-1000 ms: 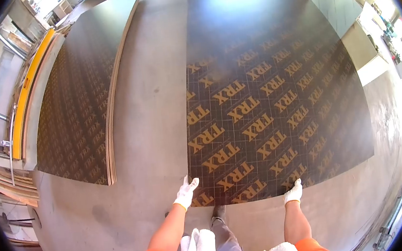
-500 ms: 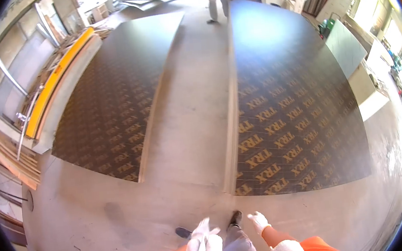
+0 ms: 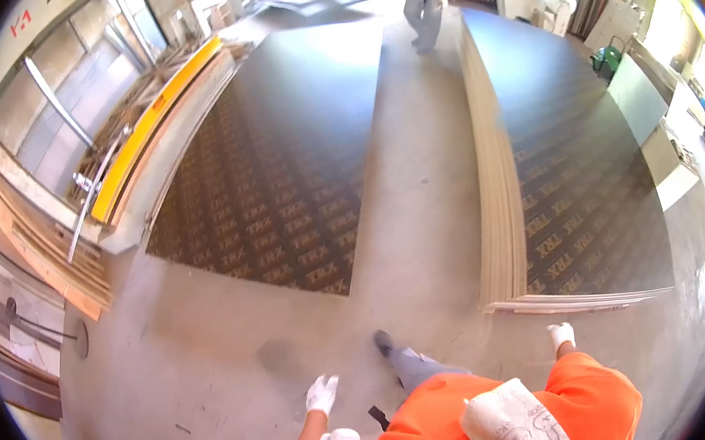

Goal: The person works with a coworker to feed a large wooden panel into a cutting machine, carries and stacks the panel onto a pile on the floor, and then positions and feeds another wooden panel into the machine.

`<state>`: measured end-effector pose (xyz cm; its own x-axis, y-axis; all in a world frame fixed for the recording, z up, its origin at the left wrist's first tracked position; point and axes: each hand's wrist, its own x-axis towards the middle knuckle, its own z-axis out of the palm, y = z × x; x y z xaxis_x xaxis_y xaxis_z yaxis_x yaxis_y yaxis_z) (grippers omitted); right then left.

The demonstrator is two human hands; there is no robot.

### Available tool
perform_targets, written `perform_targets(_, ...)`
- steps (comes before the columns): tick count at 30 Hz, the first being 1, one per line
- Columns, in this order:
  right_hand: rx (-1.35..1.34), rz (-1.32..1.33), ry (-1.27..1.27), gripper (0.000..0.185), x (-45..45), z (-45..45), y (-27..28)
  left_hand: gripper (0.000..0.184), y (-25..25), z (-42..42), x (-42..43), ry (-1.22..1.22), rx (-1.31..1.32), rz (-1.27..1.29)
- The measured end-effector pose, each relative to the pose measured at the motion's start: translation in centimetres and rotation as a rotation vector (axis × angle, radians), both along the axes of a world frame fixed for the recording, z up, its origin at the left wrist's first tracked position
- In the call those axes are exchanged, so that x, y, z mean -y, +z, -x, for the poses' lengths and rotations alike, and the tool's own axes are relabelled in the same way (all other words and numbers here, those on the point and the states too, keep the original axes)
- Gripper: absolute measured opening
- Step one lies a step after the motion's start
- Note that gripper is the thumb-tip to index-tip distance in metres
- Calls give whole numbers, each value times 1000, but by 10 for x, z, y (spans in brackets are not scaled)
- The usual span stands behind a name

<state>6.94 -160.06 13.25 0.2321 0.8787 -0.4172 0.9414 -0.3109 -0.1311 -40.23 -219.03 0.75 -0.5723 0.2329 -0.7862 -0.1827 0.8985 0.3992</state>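
My left hand (image 3: 323, 395), in a white glove, hangs over the bare floor with its fingers apart and nothing in it. To the right, my right hand (image 3: 560, 335) is also gloved in white, its fingers curled in and nothing visible in them. It is nearest to the front edge of a thick stack of dark TRX-printed panels (image 3: 580, 198), and floor shows between them. Further left lies a second dark panel with TRX print (image 3: 272, 177), out of reach of both hands.
A strip of concrete floor (image 3: 421, 179) runs between the panels. At its far end stands a person (image 3: 425, 1) in grey. Along the left wall are a long yellow beam (image 3: 153, 133) and wooden boards (image 3: 40, 233). A green machine (image 3: 606, 61) and light boards (image 3: 639, 95) stand at right.
My view has turned and shifted, so the panels appear further right and more of the right stack's side shows. My hands have swung wide apart. The far person's legs have moved.
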Motion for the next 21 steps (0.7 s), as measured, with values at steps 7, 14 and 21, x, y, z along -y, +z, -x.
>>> perform_targets(7, 238, 369, 665, 47, 69, 207, -173, 74, 80, 177, 77, -86, 142, -130)
perform_targets(14, -436, 550, 1077, 68, 475, 860, -161, 62, -48, 206, 433, 727, -52, 129)
perform_targets(21, -656, 639, 1166, 61, 785, 1194, -168, 48, -158, 308, 749, 119, 256, 385)
